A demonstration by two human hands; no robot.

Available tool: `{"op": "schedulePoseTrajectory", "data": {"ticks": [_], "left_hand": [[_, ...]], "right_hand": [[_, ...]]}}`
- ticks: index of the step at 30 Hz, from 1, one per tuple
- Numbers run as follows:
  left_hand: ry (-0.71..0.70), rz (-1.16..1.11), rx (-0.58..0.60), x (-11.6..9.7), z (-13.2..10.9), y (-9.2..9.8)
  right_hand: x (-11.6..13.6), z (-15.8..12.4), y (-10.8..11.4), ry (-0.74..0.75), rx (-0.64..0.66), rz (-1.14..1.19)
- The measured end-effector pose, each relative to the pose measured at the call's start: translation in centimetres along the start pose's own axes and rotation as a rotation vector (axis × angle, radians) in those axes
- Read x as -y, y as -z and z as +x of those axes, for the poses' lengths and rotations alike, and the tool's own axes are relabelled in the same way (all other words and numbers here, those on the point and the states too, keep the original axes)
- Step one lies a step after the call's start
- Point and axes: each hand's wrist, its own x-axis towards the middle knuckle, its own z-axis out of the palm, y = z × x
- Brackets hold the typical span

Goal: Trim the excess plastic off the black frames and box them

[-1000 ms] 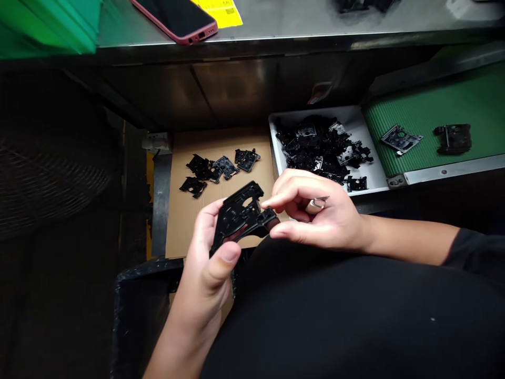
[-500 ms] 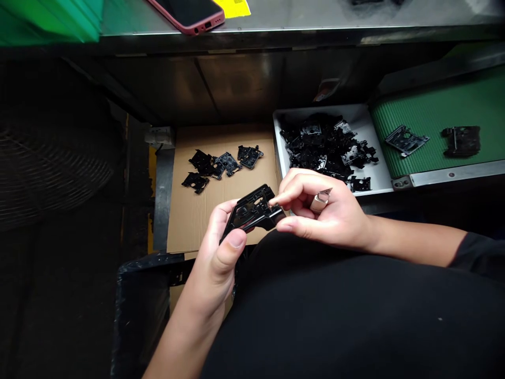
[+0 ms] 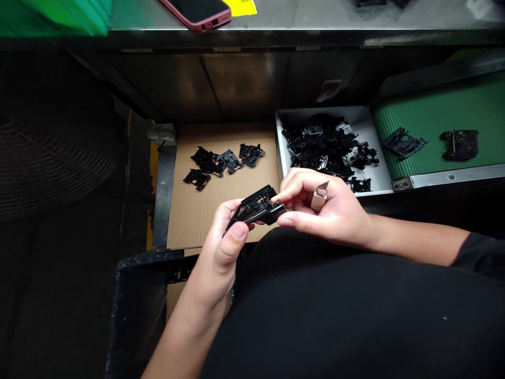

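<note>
Down at the far left there's a dark fan grille [image 3: 51, 163], and nearer my arm sits the rim of a black plastic bin [image 3: 150, 258]. Next along is a cardboard sheet [image 3: 197, 221] with a small bunch of loose black parts [image 3: 209, 163] on it.

Right above that cardboard, I've got a glossy black plastic part [image 3: 256, 206] clamped in my left grip [image 3: 221, 247], thumb on the near side and fingers tucked behind. My right grip [image 3: 327, 221] is pinched on its other end between index fingertip and thumb. A ring blade [image 3: 320, 196] on my right hand points up, just beside the part but not touching it.

Further right, a white tray [image 3: 379, 158] holds a heap of similar black parts [image 3: 323, 147]. Past it, a green conveyor belt [image 3: 437, 110] carries two more black parts [image 3: 460, 145]. Up top, a pink-edged phone [image 3: 197, 10] lies on the steel bench [image 3: 300, 16].
</note>
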Motion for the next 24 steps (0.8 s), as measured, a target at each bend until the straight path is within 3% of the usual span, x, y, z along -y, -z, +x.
{"op": "schedulePoseTrajectory", "data": {"ticks": [9,15,19,24], "left_hand": [[0.008,0.000,-0.021,1.0,-0.6,-0.2],[-0.076,-0.008,-0.063,0.9,-1.4,-0.6],[-0.281,0.166,-0.136,0.8,-1.5,0.1],[-0.637,0.546,-0.237,0.1,-1.8,1.9]], "right_hand": [[0.1,-0.5,0.1,-0.060,0.019,-0.025],[0.0,-0.6,0.0,-0.067,0.072,0.007],[-0.3,-0.7,0.1,-0.061,0.171,0.046],[-0.4,-0.6,0.1,0.067,0.217,-0.047]]}}
